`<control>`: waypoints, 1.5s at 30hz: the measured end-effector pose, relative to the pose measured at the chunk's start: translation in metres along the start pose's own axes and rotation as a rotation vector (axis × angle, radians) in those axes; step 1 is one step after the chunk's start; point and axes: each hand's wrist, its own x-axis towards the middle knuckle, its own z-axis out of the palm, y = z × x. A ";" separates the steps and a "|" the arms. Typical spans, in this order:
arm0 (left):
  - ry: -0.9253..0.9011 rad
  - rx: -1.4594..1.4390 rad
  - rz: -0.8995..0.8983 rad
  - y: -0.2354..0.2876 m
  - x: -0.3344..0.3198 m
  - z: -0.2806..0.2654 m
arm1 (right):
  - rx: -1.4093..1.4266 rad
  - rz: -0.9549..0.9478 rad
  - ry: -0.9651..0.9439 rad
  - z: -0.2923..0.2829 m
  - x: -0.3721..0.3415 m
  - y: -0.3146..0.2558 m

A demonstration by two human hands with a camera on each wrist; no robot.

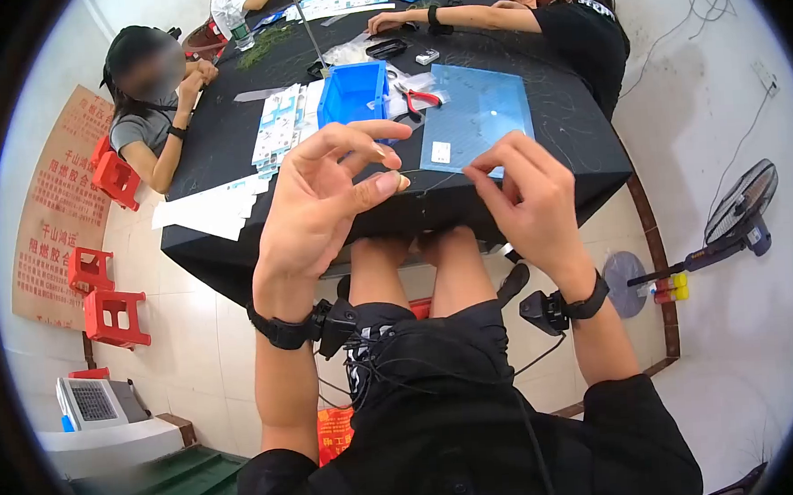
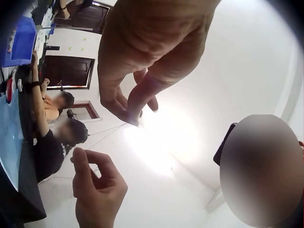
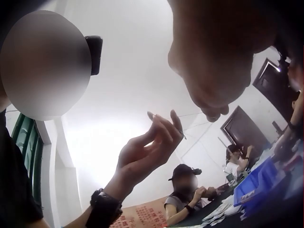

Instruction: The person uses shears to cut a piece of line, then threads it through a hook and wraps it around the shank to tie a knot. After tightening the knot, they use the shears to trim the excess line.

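Observation:
Both hands are raised above the table's near edge. The left hand (image 1: 317, 193) has its thumb tip against a bent finger, with other fingers stretched out; in the left wrist view these tips (image 2: 135, 116) meet. The right hand (image 1: 533, 195) pinches with thumb and index finger, its other fingers curled. A very thin strand (image 3: 190, 115) runs between the two hands in the right wrist view, and is faint in the head view. What lies inside each pinch is too small to make out. Below the hands lies a blue translucent sheet (image 1: 479, 109) with a white label.
A blue bin (image 1: 352, 93) stands beyond the left hand, with red-handled pliers (image 1: 420, 101) right of it. Printed cards (image 1: 278, 128) and white strips (image 1: 211, 208) lie at left. People sit around the black-covered table (image 1: 219, 104). A fan (image 1: 740, 216) is at the right.

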 end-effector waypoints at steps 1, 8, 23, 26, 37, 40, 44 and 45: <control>0.005 0.043 0.013 0.001 0.000 0.001 | 0.044 0.065 0.003 -0.006 0.003 -0.004; 0.015 0.279 0.023 0.000 -0.003 0.000 | 0.177 0.096 0.005 -0.019 0.012 -0.007; -0.014 -0.118 -0.035 -0.009 -0.015 -0.015 | 0.015 0.022 0.041 -0.009 0.007 -0.003; -0.019 0.002 -0.019 -0.009 -0.015 -0.017 | 0.099 0.096 -0.006 -0.015 0.010 -0.007; -0.027 -0.079 0.095 -0.002 -0.016 -0.010 | 0.182 0.088 -0.106 -0.010 0.009 -0.008; -0.063 0.031 0.072 0.004 -0.014 -0.004 | 0.207 0.100 -0.113 -0.007 0.007 -0.009; -0.024 0.028 -0.028 0.012 -0.015 0.007 | 0.257 0.125 -0.111 -0.005 0.003 -0.012; -0.017 0.012 -0.062 0.013 -0.016 0.008 | 0.256 0.128 -0.110 -0.005 0.003 -0.013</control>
